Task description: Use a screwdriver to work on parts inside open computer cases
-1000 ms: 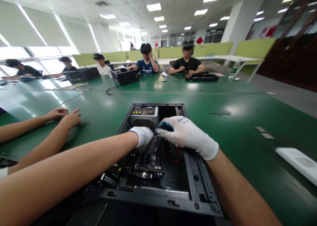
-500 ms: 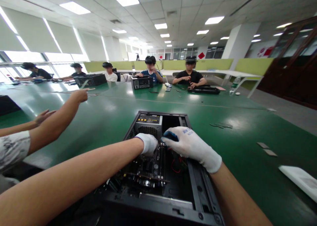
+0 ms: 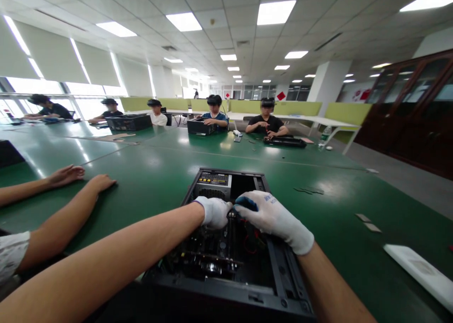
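An open black computer case [image 3: 279,271] lies flat on the green table [image 3: 159,172] in front of me. Inside it are a motherboard [image 3: 215,247], a power supply [image 3: 214,184] at the far end and red wires. Both my hands wear white gloves. My left hand [image 3: 214,211] is curled down inside the case over the motherboard. My right hand [image 3: 272,217] reaches in beside it, fingers bent and closed around something hidden near the blue fingertips. The two hands nearly touch.
A neighbour's two bare arms [image 3: 67,191] rest on the table at my left. Several people sit at the far side with other cases [image 3: 200,126] and a tray [image 3: 285,142]. A white flat object [image 3: 417,271] lies at right, small dark pieces [image 3: 307,190] beyond.
The view has tilted upward, so the case sits lower in frame. The neighbour's raised arm has come back down flat on the table. My hands stay in the case.
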### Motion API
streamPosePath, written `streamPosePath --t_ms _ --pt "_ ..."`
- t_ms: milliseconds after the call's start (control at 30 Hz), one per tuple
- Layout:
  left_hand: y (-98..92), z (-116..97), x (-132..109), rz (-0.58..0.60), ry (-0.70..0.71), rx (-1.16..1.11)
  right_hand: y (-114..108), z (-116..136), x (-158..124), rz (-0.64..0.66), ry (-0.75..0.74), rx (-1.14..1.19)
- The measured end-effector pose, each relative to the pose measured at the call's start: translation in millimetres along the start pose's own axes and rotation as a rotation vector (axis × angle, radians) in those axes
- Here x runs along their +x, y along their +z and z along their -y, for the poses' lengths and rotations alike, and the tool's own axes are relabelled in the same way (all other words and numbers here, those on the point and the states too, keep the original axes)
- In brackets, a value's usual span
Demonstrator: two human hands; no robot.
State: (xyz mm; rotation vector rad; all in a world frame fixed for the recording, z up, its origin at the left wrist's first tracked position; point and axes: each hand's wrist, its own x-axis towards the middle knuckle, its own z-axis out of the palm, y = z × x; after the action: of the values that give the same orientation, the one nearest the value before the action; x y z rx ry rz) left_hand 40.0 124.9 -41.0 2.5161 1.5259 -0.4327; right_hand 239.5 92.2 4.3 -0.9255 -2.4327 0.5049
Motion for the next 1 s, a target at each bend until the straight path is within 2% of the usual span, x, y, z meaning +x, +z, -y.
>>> streamPosePath --t_ms 300,433,533,667,767,867,1000 --pt "-8.7 -8.0 -8.1 0.012 -0.017 -0.020 1.7 1.1 -3.5 -0.039 0.026 -0.005" --pt "-14.3 -7.2 -14.5 -0.024 -0.033 -0.026 2.9 1.3 -19.1 -0.192 0.104 -0.006" --pt "-24.7 -7.1 -26.5 -0.101 -0.008 -0.031 6.1 -9.3 -48.8 -0.340 0.240 0.013" --pt "-37.8 -8.8 -56.0 -0.211 0.057 -0.048 14.7 -28.2 -98.1 -0.326 0.506 0.233" --pt "-38.1 -15.4 -89.1 -0.272 0.124 -0.081 24.0 -28.4 -119.9 -0.257 0.479 0.442" --pt "-29.7 -29.0 -127.8 -0.349 0.189 -0.166 32.3 -20.3 -122.8 -0.279 0.402 0.634" --pt "-10.6 -47.4 -170.2 -0.286 0.148 -0.214 35.6 -16.1 -112.2 -0.318 0.399 0.707"
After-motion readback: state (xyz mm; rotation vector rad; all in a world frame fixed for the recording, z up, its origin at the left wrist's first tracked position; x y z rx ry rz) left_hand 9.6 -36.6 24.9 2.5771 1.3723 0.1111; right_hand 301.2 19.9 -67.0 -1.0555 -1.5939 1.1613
